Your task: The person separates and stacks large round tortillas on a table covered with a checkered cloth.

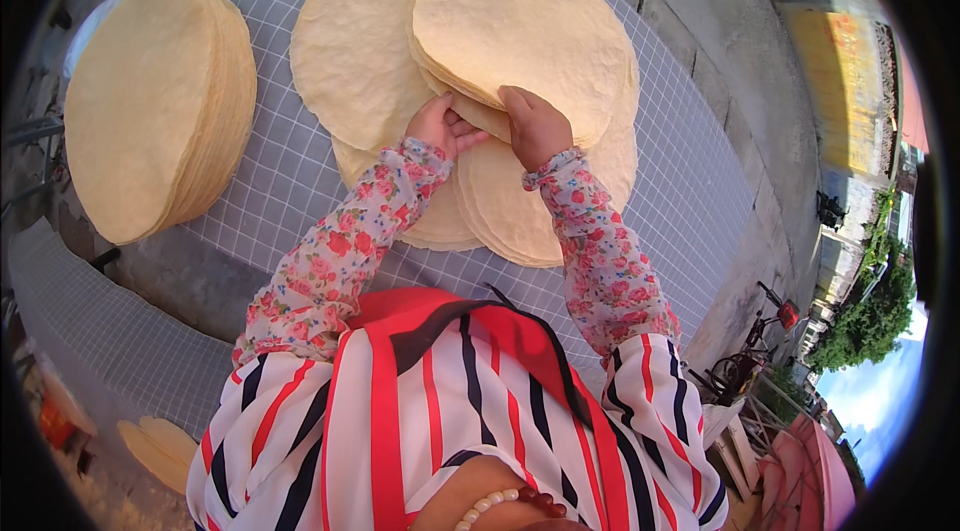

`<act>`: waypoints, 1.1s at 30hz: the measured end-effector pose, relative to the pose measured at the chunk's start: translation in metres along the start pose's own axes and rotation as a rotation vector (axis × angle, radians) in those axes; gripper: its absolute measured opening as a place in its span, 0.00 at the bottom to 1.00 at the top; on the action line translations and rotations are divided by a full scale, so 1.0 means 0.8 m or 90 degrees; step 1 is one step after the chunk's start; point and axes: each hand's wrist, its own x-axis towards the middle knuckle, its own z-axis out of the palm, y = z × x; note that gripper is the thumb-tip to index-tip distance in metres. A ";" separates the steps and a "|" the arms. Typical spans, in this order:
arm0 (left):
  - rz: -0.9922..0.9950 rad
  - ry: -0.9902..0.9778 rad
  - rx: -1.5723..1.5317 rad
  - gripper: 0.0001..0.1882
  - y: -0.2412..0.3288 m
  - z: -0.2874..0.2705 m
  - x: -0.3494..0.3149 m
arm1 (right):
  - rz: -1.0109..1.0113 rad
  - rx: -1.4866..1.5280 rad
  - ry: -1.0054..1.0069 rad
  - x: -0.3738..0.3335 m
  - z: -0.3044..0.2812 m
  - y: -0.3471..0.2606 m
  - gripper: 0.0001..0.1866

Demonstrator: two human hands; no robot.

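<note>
Large, thin, round, pale-yellow flatbreads lie in overlapping piles on a grey checked cloth. The upper stack of flatbreads is nearest both hands. My right hand grips its near edge, thumb on top and fingers underneath, and the edge is slightly raised. My left hand is beside that edge, palm partly up and fingers stretched to the right below it. It holds nothing that I can see. Under and around the stack spread more flatbreads, with another fanned group toward me.
A tall, neat stack of flatbreads stands at the left. The grey checked cloth covers the table, and a second checked surface lies lower left with some flatbread pieces. Paved ground and a bicycle are at the right.
</note>
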 end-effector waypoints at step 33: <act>0.032 -0.055 0.076 0.17 -0.004 -0.019 0.002 | 0.024 0.046 -0.002 -0.029 0.030 0.020 0.17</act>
